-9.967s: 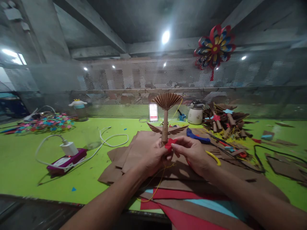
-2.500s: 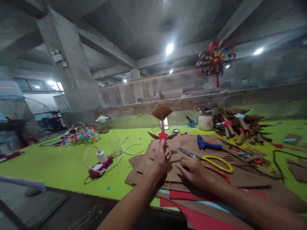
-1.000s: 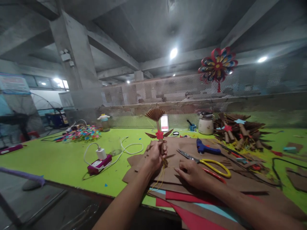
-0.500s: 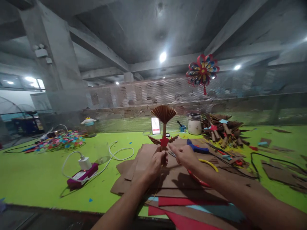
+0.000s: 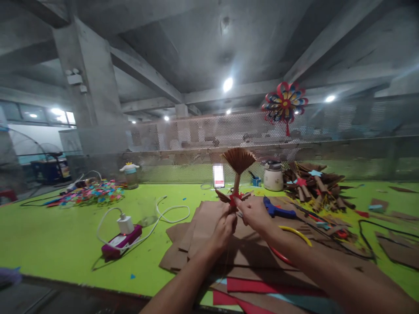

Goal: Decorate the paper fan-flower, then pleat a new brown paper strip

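A brown paper figure with a pleated fan top, a rolled stem and small pleated side wings stands upright above brown paper sheets. My left hand is closed round its lower end. On its front sits a red paper star, which a finger of my right hand touches. The other fingers of my right hand are curled, and no object shows in them.
A blue glue gun and yellow-handled scissors lie right of my hands. Finished paper pieces are piled at the back right, beside a white jar. A purple power strip is at left.
The view has shifted, so the scene sits further right. My right finger has moved onto the red star, and the figure's fan top now tilts slightly to the right.
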{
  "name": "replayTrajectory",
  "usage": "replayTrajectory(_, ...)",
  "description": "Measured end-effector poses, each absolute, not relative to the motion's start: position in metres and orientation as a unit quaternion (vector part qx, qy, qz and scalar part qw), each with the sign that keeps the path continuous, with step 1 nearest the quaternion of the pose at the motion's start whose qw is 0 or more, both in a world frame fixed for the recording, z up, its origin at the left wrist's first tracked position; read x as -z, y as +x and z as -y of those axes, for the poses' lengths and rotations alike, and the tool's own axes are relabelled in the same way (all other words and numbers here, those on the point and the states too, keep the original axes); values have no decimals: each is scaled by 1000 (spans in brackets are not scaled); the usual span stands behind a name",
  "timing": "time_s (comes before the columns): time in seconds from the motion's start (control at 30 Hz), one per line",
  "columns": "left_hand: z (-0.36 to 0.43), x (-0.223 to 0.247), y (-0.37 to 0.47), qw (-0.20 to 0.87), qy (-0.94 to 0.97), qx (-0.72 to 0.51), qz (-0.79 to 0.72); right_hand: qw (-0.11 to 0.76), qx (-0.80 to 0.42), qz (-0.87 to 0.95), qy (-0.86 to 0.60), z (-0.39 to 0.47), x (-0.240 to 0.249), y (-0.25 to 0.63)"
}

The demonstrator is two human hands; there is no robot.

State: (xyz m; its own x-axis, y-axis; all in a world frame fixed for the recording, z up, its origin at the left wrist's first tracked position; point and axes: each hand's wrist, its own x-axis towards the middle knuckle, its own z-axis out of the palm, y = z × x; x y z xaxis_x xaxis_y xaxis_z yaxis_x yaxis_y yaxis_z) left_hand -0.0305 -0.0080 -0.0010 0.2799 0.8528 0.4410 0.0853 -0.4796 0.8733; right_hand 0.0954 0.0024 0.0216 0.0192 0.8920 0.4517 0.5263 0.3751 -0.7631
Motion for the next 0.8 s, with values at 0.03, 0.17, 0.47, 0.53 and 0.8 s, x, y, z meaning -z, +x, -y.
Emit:
replayTrajectory(0.03, 7, 2, -31, 384, 703, -499, -331, 487, -187, 672, -525, -2, -22, 95)
replayTrajectory(0.17, 2, 9, -34, 372, 718, -487, -329, 511, -175, 679, -498, 4, -20, 92)
replayTrajectory(0.47, -5, 14, -26, 479, 612, -522, -351, 522, -152, 695, -470, 2, -12, 93)
replayTrajectory(0.53, -7, 15, -27, 502, 576, -547, -343, 508, -160, 710, -461, 0, -7, 92)
replayTrajectory(0.8, -15, 11, -41, 552, 490, -582, -341, 402, -121, 818, -393, 16, 17, 96)
